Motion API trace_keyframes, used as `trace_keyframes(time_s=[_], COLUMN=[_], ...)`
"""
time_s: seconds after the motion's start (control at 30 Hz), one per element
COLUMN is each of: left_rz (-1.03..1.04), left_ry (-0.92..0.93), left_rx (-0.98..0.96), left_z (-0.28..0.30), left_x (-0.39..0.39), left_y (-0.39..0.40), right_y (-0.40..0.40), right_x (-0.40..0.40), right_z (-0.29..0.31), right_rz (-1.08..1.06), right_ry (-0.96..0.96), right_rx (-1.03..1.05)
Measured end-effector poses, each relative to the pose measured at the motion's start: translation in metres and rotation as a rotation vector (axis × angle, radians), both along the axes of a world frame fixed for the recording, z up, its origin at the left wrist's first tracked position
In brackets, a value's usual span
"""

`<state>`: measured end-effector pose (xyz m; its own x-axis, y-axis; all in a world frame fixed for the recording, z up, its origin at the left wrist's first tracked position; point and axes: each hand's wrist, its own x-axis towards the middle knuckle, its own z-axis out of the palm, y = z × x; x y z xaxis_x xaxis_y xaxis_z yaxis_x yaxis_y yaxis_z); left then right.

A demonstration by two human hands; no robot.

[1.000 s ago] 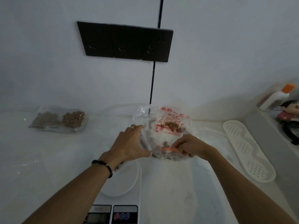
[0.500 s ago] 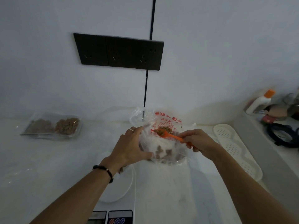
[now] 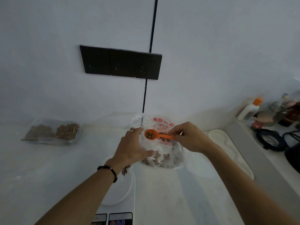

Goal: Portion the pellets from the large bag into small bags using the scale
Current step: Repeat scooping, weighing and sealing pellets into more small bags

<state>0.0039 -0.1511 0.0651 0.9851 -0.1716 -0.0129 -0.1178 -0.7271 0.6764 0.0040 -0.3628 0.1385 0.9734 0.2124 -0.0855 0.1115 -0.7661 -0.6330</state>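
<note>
Two bare forearms reach forward over a pale stone countertop (image 3: 162,200), and nearest the viewer sits a white digital kitchen scale (image 3: 119,192) with a round weighing platform, its display panel at the bottom edge of view. A small clear bag seems to lie on that platform under the left wrist, with a few brown pellets showing there, though most of it is hidden. Just beyond, the left hand (image 3: 131,148), wearing a ring and a black bead bracelet, curls its fingers round the near edge of the large clear plastic bag printed with red characters (image 3: 164,143), holding its mouth open; brown pellets (image 3: 160,157) lie heaped in its bottom. The right hand (image 3: 190,137) pinches the handle of a small orange plastic scoop (image 3: 152,135) between thumb and fingertips, wrist bent inward, the loaded bowl level above the bag opening. The step in hand looks like carrying this scoopful to the scale; it would go best with the bowl kept flat, moved low and slowly toward the platform, and tipped only once it is over the small bag's mouth, watching the display so the portion is not overshot. Farther left, near the wall, a sealed clear pouch of brown pellets (image 3: 53,132) lies flat, well apart from the hands. On the wall behind hangs a row of three black power sockets (image 3: 121,62).
</note>
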Motion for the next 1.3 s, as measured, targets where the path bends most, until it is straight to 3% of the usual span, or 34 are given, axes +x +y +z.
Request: trace_keyframes(time_s=[0.23,0.37,0.53,0.6,0.77,0.87,1.1,1.3], left_rz=[0.006,0.013,-0.016,-0.036,-0.062,-0.104,-0.124,-0.126], left_ry=[-0.027,-0.021,0.002,-0.002,0.014,0.025,0.084,0.109], left_rx=[-0.051,-0.045,-0.002,0.019,0.107,0.165,0.274,0.291], left_z=[-0.002,0.0,0.0,-0.001,-0.006,-0.01,-0.019,-0.02], left_x=[-0.001,0.002,0.004,0.004,0.007,0.007,0.011,0.013], left_y=[0.0,-0.003,0.001,0.002,0.006,0.007,0.016,0.017], right_y=[0.016,0.017,0.015,0.011,-0.016,-0.026,-0.024,-0.035], right_x=[-0.011,-0.014,-0.017,-0.018,-0.01,0.003,0.026,0.016], right_z=[0.004,-0.003,-0.006,-0.006,-0.014,-0.037,-0.098,-0.102], right_rz=[0.121,0.186,0.306,0.25,-0.019,-0.143,-0.051,0.084], right_ry=[-0.036,-0.248,-0.304,-0.333,-0.27,-0.244,-0.027,0.178], right_rx=[-0.194,-0.392,-0.418,-0.38,-0.199,-0.264,-0.534,-0.326])
